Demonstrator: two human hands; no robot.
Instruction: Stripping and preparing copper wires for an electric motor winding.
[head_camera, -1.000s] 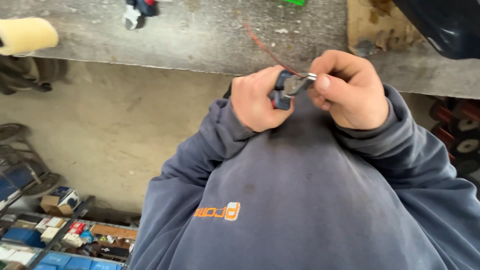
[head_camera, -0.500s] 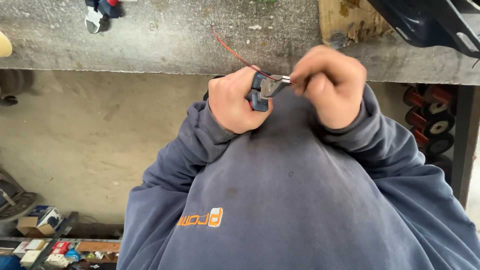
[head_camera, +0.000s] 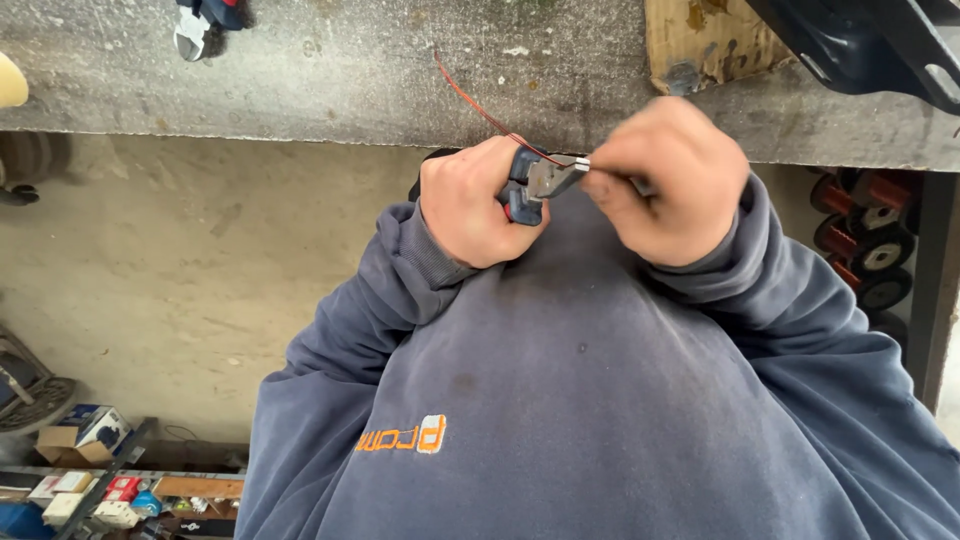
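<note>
Here, your left hand (head_camera: 475, 205) is closed in a fist around the blue and red handles of a pair of pliers (head_camera: 535, 182), whose metal nose pokes out to the right of your knuckles. Just beside it, almost touching, your right hand (head_camera: 670, 180) is curled tight, thumb and forefinger pinched together right at the tip of the pliers. What sits between those fingertips is too small to make out. A thin red wire (head_camera: 480, 105) runs from the pliers' nose up and away to the left, across the grey tabletop (head_camera: 330, 80) beyond your hands. Both hands are held close in front of your chest, over the blue sweatshirt (head_camera: 560, 400) with its orange print.

Further off beyond your left hand, at the far edge of the tabletop, lies another hand tool with red and blue grips (head_camera: 205, 18). Beyond your right hand sits a wooden block (head_camera: 700, 40), and a dark metal part (head_camera: 870, 45) just past it. Below your right forearm, under the tabletop, spools of copper-coloured wire (head_camera: 865, 225) are stacked. Down to the left of your left arm, small boxes (head_camera: 85, 435) clutter the floor.
</note>
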